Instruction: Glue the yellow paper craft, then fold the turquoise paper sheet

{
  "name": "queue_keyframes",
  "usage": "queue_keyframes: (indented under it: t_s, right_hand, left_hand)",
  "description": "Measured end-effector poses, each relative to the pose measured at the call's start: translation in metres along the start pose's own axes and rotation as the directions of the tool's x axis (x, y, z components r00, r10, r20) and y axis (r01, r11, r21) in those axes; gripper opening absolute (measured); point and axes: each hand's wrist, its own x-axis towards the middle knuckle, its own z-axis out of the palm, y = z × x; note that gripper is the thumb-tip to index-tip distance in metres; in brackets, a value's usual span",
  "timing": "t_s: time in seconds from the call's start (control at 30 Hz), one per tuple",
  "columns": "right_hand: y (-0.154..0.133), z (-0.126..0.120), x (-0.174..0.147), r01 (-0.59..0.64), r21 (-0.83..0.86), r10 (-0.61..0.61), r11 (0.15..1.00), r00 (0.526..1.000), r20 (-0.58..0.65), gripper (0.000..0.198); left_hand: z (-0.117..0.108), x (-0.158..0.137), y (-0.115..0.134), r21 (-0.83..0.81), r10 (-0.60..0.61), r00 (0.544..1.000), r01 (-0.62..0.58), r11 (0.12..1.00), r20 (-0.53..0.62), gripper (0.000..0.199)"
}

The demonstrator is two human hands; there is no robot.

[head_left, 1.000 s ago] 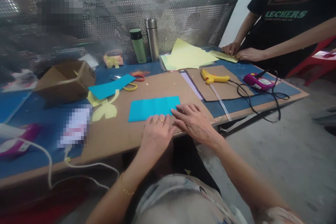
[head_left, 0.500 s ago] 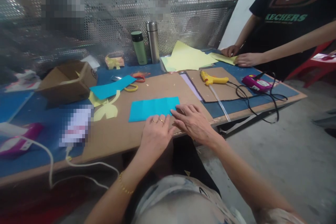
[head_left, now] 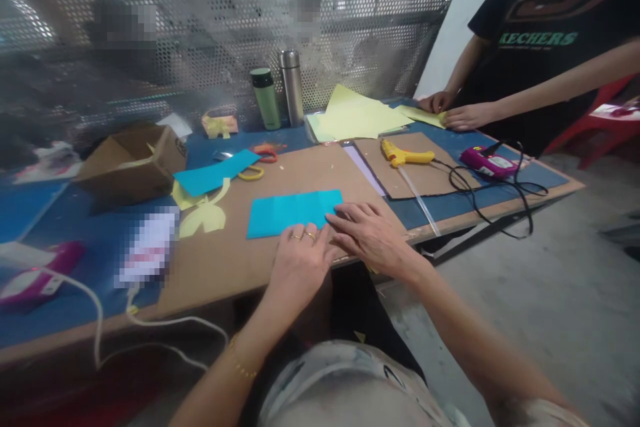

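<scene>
A sheet of bright blue paper (head_left: 293, 208) with faint vertical creases lies on brown cardboard at the table's near edge. My left hand (head_left: 303, 247), two rings on it, is closed over the paper's near edge with its fingers bent down. At the near right corner my right hand (head_left: 367, 233) pinches the same paper, fingers close together. Both thumbs meet low at that edge, and the part of the paper beneath the hands is hidden.
Left of the paper lie a blue strip (head_left: 215, 173), scissors (head_left: 251, 173), yellow cutouts (head_left: 205, 220) and a cardboard box (head_left: 133, 160). To the right are a yellow glue gun (head_left: 407, 155) and its cord. Across the table, a co-worker's hands (head_left: 463, 115) press yellow paper. Two bottles (head_left: 291, 90) stand behind.
The view has tipped slightly, so everything sits a little lower. Both hands stay on the blue paper's near edge with hardly any movement.
</scene>
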Motion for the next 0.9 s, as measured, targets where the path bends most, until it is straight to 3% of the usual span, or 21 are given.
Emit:
queue_keyframes:
  t_s: [0.67, 0.9]
  right_hand:
    - [0.007, -0.007, 0.004, 0.009, -0.033, -0.009, 0.999, 1.000, -0.006, 0.041]
    - [0.022, -0.009, -0.003, -0.190, -0.169, 0.167, 0.967, 0.976, -0.143, 0.040]
  left_hand:
    - [0.003, 0.004, -0.002, -0.007, -0.096, 0.988, 0.097, 0.995, 0.124, 0.045]
    - [-0.002, 0.008, -0.001, -0.007, -0.112, 0.978, 0.115, 0.993, 0.178, 0.046]
